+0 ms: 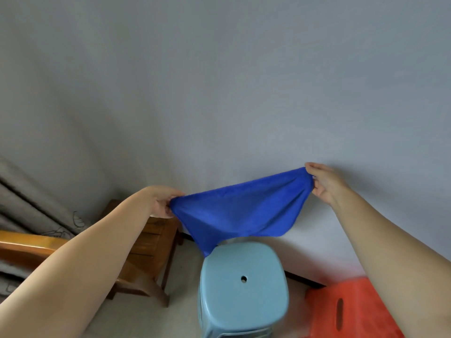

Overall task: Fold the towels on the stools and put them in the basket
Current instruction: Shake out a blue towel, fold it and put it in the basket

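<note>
L forearm is filling the near-left corner, nearest the lens, reaching up and away toward the wall. Behind it, far left: grey curtain point(29, 203), then a wooden chair point(148, 250) standing on the floor.

L hand point(162, 203) is pinching one top corner of the blue towel point(241, 211), fingers curled round the cloth, nothing else in it. Towel is hanging in the air betw. both hands, above and just beyond the light-blue stool point(244, 289); its lowest point is dangling near the stool's far-left edge, can't tell if touching. Stool seat is showing bare w/ a centre hole.

R hand point(322, 184) is gripping the opposite top corner, thumb and fingers closed on the fabric. R side is sitting higher than L.

Orientation: towel's long axis is running left-right along the stretched top edge, tilting up toward the right. Body is sagging down from that edge to a point at lower left.

Near right: red plastic basket point(351, 311), wall w/ a handle slot showing, partly hidden by the R forearm. Inside not visible.

Progress (judgement): early stage. Towel is lifted off the stool and spread, no fold yet apparent. Left to do: fold, place in basket. Other towels or stools not in view.
</note>
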`<state>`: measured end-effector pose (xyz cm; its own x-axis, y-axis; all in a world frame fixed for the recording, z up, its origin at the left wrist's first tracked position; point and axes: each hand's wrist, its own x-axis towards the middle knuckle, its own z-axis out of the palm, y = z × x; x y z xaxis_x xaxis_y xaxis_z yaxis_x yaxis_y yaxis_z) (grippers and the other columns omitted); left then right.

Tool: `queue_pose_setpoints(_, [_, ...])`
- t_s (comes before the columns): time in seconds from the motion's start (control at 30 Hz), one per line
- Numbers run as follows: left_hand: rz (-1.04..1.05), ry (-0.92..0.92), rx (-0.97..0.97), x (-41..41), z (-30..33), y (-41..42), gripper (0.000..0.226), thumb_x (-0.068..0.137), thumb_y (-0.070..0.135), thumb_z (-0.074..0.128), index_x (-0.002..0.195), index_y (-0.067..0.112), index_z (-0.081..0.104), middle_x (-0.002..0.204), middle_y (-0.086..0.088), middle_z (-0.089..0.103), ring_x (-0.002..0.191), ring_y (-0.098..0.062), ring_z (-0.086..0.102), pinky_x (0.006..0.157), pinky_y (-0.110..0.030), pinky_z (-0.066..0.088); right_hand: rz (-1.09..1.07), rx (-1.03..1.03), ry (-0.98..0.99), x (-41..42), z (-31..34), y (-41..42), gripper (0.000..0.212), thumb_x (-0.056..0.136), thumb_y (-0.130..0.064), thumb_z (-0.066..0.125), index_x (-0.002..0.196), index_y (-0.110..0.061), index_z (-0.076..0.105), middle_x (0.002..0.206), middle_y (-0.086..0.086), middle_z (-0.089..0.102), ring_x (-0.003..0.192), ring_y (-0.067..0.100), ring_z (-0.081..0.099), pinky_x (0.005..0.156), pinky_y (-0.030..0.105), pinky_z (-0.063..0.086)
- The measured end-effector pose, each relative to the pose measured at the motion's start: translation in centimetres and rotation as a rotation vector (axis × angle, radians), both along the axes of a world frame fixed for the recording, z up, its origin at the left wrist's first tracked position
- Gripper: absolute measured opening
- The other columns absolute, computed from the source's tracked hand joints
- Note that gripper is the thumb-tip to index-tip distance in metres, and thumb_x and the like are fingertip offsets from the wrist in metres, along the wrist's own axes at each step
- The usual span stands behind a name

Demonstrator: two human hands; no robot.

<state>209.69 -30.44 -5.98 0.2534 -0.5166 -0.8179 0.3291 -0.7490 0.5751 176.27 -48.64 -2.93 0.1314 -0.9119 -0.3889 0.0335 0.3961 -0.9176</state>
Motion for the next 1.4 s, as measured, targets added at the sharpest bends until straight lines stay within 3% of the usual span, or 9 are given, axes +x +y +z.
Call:
queue_pose_setpoints(0.1, [-0.18,-0.077,0.099,-0.4,-0.8,0.7,0.006,0.092,0.009,0.056,0.089,0.005,0.059,0.076,-0.007,0.054,0.061,-0.017,0.045,0.067,-0.025,0.044,0.036,-0.038,0.052,0.2,0.4,-0.4,0.017,0.095,-0.009,0.052,0.086,-0.022,0.059,0.086,0.0,0.059,0.075,0.013,0.056,0.069,0.026,0.047])
queue_pose_setpoints(0.27, [-0.282,-0.384,0.11,-1.2,-1.2,0.8,0.016,0.095,0.008,0.052,0.081,0.005,0.06,0.063,-0.006,0.058,0.05,-0.012,0.053,0.113,-0.033,0.032,0.037,-0.09,0.074,0.3,0.7,-0.9,0.018,0.093,-0.008,0.054,0.087,-0.022,0.063,0.088,-0.002,0.061,0.079,0.012,0.058,0.072,0.026,0.049])
queue_pose_setpoints(0.37, [-0.167,-0.448,-0.016,-1.1,-0.7,0.4,0.022,0.097,0.002,0.045,0.111,-0.009,0.059,0.092,-0.018,0.068,0.027,-0.005,0.052,0.064,-0.013,0.055,0.03,-0.099,0.101,0.3,0.5,-1.1,0.021,0.093,-0.005,0.052,0.086,-0.021,0.063,0.088,-0.002,0.06,0.077,0.011,0.057,0.073,0.026,0.05])
queue_pose_setpoints(0.47, [-0.003,-0.507,-0.119,-0.5,0.0,0.0,0.014,0.094,-0.003,0.047,0.09,-0.004,0.06,0.091,-0.015,0.06,0.027,-0.004,0.053,0.03,-0.01,0.038,0.063,-0.076,0.131,0.0,0.5,-1.3,0.027,0.091,0.001,0.047,0.087,-0.02,0.062,0.09,0.001,0.059,0.078,0.013,0.057,0.074,0.028,0.05])
queue_pose_setpoints(0.7, [0.301,-0.508,-0.319,0.2,0.9,-0.4,0.024,0.094,0.008,0.048,0.113,0.01,0.061,0.103,-0.009,0.057,0.095,-0.022,0.052,0.077,-0.034,0.04,0.201,-0.097,0.274,-1.0,1.4,-0.7,0.033,0.089,0.006,0.045,0.085,-0.022,0.062,0.083,-0.002,0.051,0.083,0.012,0.05,0.096,0.036,0.037])
queue_pose_setpoints(1.07, [-0.163,-0.603,-0.554,-3.6,4.8,-0.7,0.032,0.096,0.004,0.046,0.079,0.022,0.067,0.067,0.002,0.056,0.052,0.0,0.05,0.049,-0.007,0.037,0.503,-0.047,0.409,3.7,-0.7,4.5,0.022,0.091,-0.004,0.05,0.083,-0.022,0.06,0.079,-0.001,0.057,0.078,0.01,0.055,0.088,0.034,0.04])
queue_pose_setpoints(1.2, [-0.164,-0.566,-0.698,-3.4,8.8,-0.7,0.03,0.095,0.014,0.049,0.083,0.027,0.073,0.07,-0.003,0.053,0.053,-0.01,0.045,0.058,-0.017,0.038,0.784,-0.005,0.435,6.8,-1.9,7.4,0.013,0.092,-0.013,0.054,0.095,-0.022,0.063,0.09,-0.003,0.064,0.086,0.008,0.062,0.099,0.039,0.042])
queue_pose_setpoints(1.3, [-0.058,-0.502,-0.802,-2.7,11.7,-0.7,0.025,0.089,0.02,0.052,0.085,0.029,0.076,0.079,-0.008,0.045,0.071,-0.025,0.036,0.072,-0.034,0.033,1.154,0.098,0.461,8.8,-3.0,10.5,0.045,0.092,-0.026,0.059,0.135,-0.022,0.046,0.129,-0.003,0.054,0.125,0.013,0.049,0.106,0.043,0.04])
queue_pose_setpoints(1.4, [0.043,-0.448,-0.881,-2.2,13.1,-0.8,0.029,0.095,0.007,0.047,0.088,0.022,0.072,0.074,-0.001,0.058,0.069,-0.012,0.054,0.069,-0.022,0.046,1.366,0.189,0.418,11.0,-3.9,14.3,0.075,0.088,-0.037,0.064,0.149,-0.026,0.023,0.15,-0.004,0.035,0.14,0.015,0.031,0.107,0.05,0.036])
